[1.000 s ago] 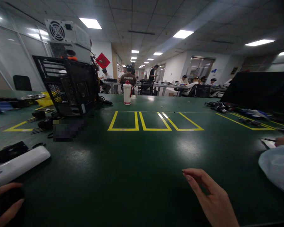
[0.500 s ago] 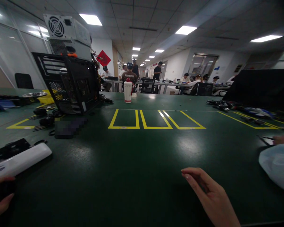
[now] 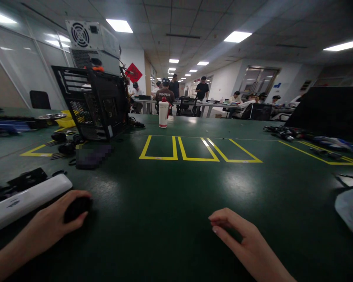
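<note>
Black rounded object (image 3: pixel 77 208) at eight o'clock from mid-view, held between thumb and bent fingers of the left hand (image 3: pixel 59 213); too dark to identify, and hard to say whether lifted or resting on the green tabletop (image 3: pixel 153 219). Just beyond those fingers, between eight and nine o'clock, long white bar (image 3: pixel 32 203) lying slantwise, dark mark on top, with black parts (image 3: pixel 28 178) behind.

Between four and five o'clock, right hand (image 3: pixel 242 237), well apart from the left, thumb and forefinger curled toward each other, narrow gap at the tips.

Slightly below centre, three yellow tape frames (image 3: pixel 200 159) side by side on the tabletop. Near ten o'clock, black computer case (image 3: pixel 103 103), with grey metal boxes (image 3: pixel 96 43) stacked above, upper one showing a round fan grille. At eleven o'clock, white bottle (image 3: pixel 163 114), upright, red lid on. Around three o'clock, tangled dark cables (image 3: pixel 282 134) near a large dark panel (image 3: pixel 329 111). Between three and four o'clock, pale blue sleeve (image 3: pixel 351 211) of a co-worker. Toward twelve o'clock, at a farther table, person in brown shirt (image 3: pixel 164 95), seated, and others beyond
</note>
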### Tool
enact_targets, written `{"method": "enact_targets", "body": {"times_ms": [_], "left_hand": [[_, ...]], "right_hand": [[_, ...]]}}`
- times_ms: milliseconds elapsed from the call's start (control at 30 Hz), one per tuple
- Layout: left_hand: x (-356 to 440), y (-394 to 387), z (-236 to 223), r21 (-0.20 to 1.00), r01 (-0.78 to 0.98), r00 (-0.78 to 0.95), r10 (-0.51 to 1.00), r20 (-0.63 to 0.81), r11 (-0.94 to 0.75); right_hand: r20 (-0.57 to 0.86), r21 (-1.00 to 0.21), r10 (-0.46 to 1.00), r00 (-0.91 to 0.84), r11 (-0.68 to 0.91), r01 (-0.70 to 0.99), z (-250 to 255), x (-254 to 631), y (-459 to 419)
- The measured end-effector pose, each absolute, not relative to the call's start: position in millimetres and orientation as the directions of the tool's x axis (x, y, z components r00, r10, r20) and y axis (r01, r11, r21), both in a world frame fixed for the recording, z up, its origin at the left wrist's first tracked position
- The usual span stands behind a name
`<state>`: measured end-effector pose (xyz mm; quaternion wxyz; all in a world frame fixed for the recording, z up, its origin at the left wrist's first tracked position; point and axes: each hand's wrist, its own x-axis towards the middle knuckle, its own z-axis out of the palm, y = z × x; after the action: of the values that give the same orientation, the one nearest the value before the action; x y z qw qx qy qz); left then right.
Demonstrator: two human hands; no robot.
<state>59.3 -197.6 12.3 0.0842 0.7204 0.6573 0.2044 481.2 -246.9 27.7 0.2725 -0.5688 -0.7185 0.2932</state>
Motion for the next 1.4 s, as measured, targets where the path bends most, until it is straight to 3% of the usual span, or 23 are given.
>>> {"method": "enact_targets", "body": {"times_ms": [133, 233, 500, 633, 933, 1200, 1400], "left_hand": [[114, -154, 20, 0.422, 0.870, 0.243, 0.966, 0.087, -0.257], [157, -118, 19, 0.415, 0.828, 0.348, 0.926, 0.145, -0.376], [240, -52, 3, 0.384, 0.749, 0.456, 0.841, 0.292, -0.539], [258, -46, 4, 0.382, 0.730, 0.481, 0.823, 0.303, -0.567], [268, -40, -5, 0.402, 0.762, 0.415, 0.859, 0.299, -0.508], [266, -53, 1, 0.448, 0.663, 0.497, 0.800, 0.337, -0.600], [266, -86, 9, 0.456, 0.521, 0.611, 0.688, 0.391, -0.722]], "right_hand": [[-0.005, -0.749, 0.914, -0.405, 0.265, 0.608, 43, 456, -227], [-0.056, -0.819, 0.878, -0.475, 0.232, 0.524, 39, 439, -193], [-0.021, -0.969, 0.981, -0.191, 0.027, 0.245, 11, 417, -76], [-0.122, -0.990, 0.970, -0.212, -0.104, 0.095, 15, 415, -60], [-0.203, -0.979, 0.958, -0.204, -0.201, 0.028, 15, 417, -50], [-0.113, -0.993, 0.977, -0.182, -0.117, -0.013, 7, 421, -63], [0.160, -0.987, 0.970, -0.182, 0.162, -0.004, 3, 431, -100]]}}
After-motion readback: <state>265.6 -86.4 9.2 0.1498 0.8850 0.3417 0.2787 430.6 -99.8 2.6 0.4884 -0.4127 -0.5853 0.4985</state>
